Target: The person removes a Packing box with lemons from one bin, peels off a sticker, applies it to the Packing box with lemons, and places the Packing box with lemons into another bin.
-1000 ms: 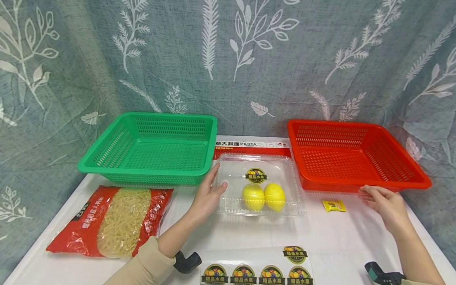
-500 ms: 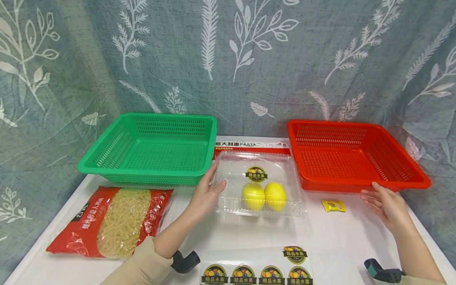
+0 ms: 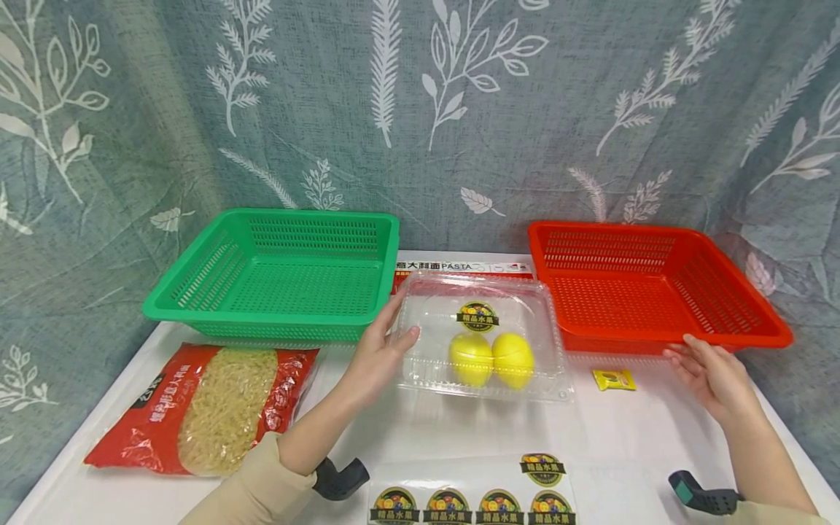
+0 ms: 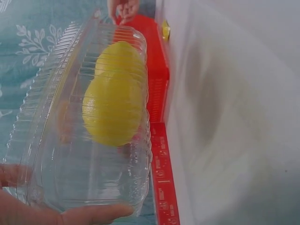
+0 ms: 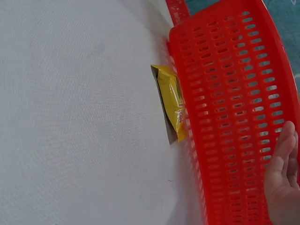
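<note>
- Nearest me, at the table's (image 3: 623,437) front edge, lies a sheet of round fruit stickers (image 3: 474,490), well short of both my hands.
- To my left lies a red bag of pasta (image 3: 206,407), flat on the table, just in front of the green basket (image 3: 278,273).
- My left hand (image 3: 377,357) grips the left end of the clear plastic box (image 3: 482,339): the thumb lies over the lid's edge and the fingers curl round the side, as the left wrist view shows with fingertips (image 4: 96,213) under the box (image 4: 84,140).
- The box sits in the middle of the table between the two baskets, closed, with two yellow lemons (image 3: 492,359) side by side inside and a round label (image 3: 477,317) on its lid. Its right end looks slightly raised toward the red basket (image 3: 656,288), though I cannot tell whether it is clear of the table.
- My right hand (image 3: 712,375) is relaxed and holds nothing; its straight fingers rest at the near rim of the red basket, seen also in the right wrist view (image 5: 283,183).
- A small yellow packet (image 3: 613,379) lies on the table just in front of the red basket (image 5: 234,108), between the box and my right hand; the right wrist view shows it (image 5: 171,101) touching the basket's wall.
- Behind the box, a long red pasta carton (image 3: 462,268) lies flat between the baskets.
- Farthest back hangs a grey-blue curtain (image 3: 420,109) with white leaf prints.
</note>
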{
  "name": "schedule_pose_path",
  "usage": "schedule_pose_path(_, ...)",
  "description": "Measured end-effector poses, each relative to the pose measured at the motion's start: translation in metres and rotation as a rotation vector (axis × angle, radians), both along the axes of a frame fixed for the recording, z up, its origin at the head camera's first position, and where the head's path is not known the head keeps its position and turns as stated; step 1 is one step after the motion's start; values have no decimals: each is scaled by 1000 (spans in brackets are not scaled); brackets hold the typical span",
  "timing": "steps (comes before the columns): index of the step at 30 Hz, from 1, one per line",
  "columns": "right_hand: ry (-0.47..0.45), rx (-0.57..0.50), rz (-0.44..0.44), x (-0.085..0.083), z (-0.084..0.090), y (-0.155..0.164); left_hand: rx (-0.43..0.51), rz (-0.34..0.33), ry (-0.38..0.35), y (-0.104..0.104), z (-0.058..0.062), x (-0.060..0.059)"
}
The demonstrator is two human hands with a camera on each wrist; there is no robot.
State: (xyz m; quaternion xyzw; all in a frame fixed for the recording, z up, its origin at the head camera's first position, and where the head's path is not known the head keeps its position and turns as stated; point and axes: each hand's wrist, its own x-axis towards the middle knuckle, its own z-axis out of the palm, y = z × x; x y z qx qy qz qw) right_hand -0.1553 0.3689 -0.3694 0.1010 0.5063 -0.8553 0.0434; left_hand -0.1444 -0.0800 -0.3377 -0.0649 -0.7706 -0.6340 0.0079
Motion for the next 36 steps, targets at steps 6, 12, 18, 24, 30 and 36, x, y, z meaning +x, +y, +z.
schedule_pose_path(6, -12, -33, 6, 0, 2, 0, 27, -15, 4, 2, 5, -3)
schedule_pose_path(12, -28, -42, 7, 0, 2, -1, 24, -17, -3, 2, 12, -4)
schedule_pose_path(18, -26, -21, 23, 0, 3, -1, 37, -38, 24, 0, 22, -6)
schedule_pose_path(24, -34, -15, 16, 1, 3, -1, 30, -37, 17, 2, 32, -9)
schedule_pose_path(30, -47, -5, 15, -1, 4, -1, 30, -18, -26, 10, 44, -15)
schedule_pose_path(36, -44, -1, 22, -2, 5, 0, 47, -9, -40, 20, 52, -22)
